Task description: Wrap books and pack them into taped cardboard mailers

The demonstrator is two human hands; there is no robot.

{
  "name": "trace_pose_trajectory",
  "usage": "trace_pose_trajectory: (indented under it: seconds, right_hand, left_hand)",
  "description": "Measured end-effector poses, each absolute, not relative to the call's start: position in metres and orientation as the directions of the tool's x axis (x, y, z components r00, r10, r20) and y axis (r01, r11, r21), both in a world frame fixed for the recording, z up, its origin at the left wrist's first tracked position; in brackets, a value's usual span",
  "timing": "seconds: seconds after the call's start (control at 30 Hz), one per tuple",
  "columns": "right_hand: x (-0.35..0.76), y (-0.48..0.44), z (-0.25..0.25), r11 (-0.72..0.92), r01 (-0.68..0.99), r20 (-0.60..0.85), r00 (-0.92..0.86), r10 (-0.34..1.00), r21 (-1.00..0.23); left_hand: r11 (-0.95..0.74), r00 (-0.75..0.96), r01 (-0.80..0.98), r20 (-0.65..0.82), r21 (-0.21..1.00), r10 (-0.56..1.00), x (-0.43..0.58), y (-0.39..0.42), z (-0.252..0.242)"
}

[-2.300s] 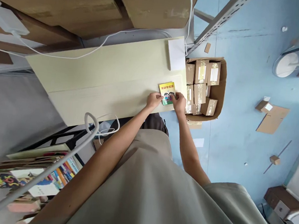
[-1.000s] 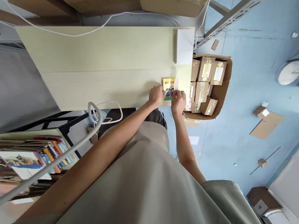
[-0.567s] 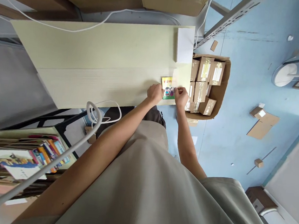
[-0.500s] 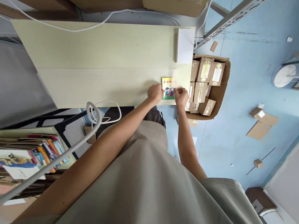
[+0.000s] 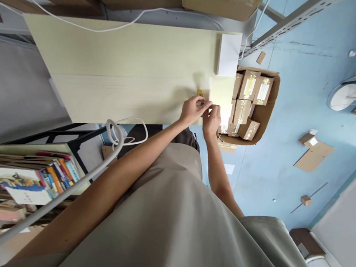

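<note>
A small booklet (image 5: 200, 93) with a yellow and green cover lies near the right front corner of the pale board, mostly hidden under my hands. A strip of see-through film (image 5: 207, 84) shows just beyond it, and its edge runs down to my fingertips. My left hand (image 5: 193, 110) reaches across the booklet with thumb and forefinger pinched; what they hold is hidden. Touching those fingertips, my right hand (image 5: 211, 119) is curled closed at the booklet's right side, seemingly on the film's edge.
A white box (image 5: 229, 55) stands at the board's far right. Off the board's right end is an open carton (image 5: 266, 117) of small taped boxes. A white cable (image 5: 96, 30) crosses the far edge. A grey tube (image 5: 113, 154) rises at front left, near stacked books (image 5: 21, 187).
My left hand has moved right over the booklet and now meets my right hand. The booklet's cover, plainly visible before, is mostly covered. The whole view has shifted slightly.
</note>
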State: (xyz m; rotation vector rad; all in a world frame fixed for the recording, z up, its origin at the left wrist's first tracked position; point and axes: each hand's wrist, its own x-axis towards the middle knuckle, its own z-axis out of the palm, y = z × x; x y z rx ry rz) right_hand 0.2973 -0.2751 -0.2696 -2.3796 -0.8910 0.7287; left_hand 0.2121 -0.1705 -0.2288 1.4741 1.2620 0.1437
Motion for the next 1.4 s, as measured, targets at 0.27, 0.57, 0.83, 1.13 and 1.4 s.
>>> trace_pose_trajectory:
  seconds: [0.27,0.57,0.83,1.13,1.4]
  right_hand:
    - [0.259,-0.275,-0.256,-0.482,0.626,-0.334,0.349,0.876,-0.613]
    - [0.218,-0.255,-0.273,-0.383,0.689,-0.443,0.099,0.891,-0.615]
    - [0.258,-0.262,-0.281,-0.551,0.542,-0.370,0.414,0.832,-0.634]
    - [0.276,-0.242,-0.304,-0.753,0.352,-0.494,0.588,0.640,-0.556]
    - [0.265,-0.230,-0.267,-0.705,0.338,-0.492,0.531,0.690,-0.623]
  left_hand:
    - [0.351,0.273,0.638,-0.627,0.686,0.729,0.180,-0.154,-0.254]
    - [0.404,0.128,0.685,-0.645,0.607,0.753,0.140,-0.139,-0.292]
    - [0.361,0.073,0.758,-0.620,0.544,0.781,0.147,-0.139,-0.282]
    - [0.352,0.166,0.694,-0.615,0.628,0.771,0.137,-0.148,-0.265]
    - [0.438,0.258,0.614,-0.691,0.656,0.675,0.124,-0.138,-0.260]
